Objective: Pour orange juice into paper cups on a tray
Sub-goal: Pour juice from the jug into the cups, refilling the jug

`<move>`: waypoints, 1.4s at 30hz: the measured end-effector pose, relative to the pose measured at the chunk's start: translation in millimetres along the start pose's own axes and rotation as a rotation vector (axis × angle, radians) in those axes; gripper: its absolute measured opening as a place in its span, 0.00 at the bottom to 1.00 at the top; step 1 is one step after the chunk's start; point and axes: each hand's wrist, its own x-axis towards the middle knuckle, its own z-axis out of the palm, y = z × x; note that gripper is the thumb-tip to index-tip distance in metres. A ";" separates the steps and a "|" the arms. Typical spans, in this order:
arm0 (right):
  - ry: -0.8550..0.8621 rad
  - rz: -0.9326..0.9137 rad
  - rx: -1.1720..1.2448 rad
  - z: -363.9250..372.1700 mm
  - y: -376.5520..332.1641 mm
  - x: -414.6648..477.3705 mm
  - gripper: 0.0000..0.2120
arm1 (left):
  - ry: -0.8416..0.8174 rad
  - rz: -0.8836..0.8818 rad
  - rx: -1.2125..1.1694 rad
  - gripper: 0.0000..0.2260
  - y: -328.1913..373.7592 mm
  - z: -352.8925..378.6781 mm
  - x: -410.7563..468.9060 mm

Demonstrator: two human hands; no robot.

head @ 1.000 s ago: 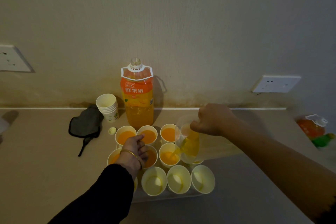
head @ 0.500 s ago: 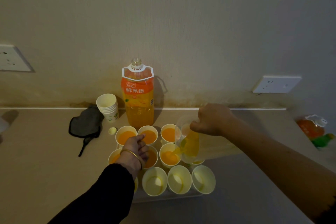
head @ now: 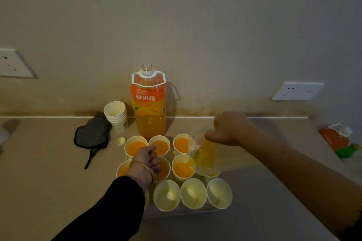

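Beige counter [head: 49, 191]: tray [head: 176, 213], juice bottle [head: 149, 107], cup stack [head: 116, 116], cap [head: 121, 141].

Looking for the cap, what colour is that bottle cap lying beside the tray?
Pale yellow; the cap shows best in the head view.

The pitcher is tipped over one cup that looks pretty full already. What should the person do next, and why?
Probably tip the clear pitcher back upright and shift it toward the front row. The cup under its spout already holds about as much orange juice as its filled neighbours, while the three front cups look nearly empty. The right hand grips the pitcher; the left hand rests among the cups.
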 end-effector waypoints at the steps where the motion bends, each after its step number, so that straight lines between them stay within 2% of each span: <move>1: -0.003 0.001 0.002 0.2 0.0 -0.2 0.22 | -0.003 -0.001 -0.004 0.10 0.0 0.0 0.4; 19: 0.012 -0.012 -0.004 -2.0 -0.3 -1.1 0.22 | 0.010 -0.003 0.027 0.11 -0.1 3.6 -2.5; 25: 0.011 -0.037 -0.030 -2.2 -2.1 0.1 0.25 | -0.027 -0.006 0.034 0.13 -0.9 3.4 -1.1; 42: 0.014 -0.023 -0.040 -3.2 -2.3 1.7 0.23 | -0.033 -0.014 0.028 0.13 -2.4 2.2 -1.0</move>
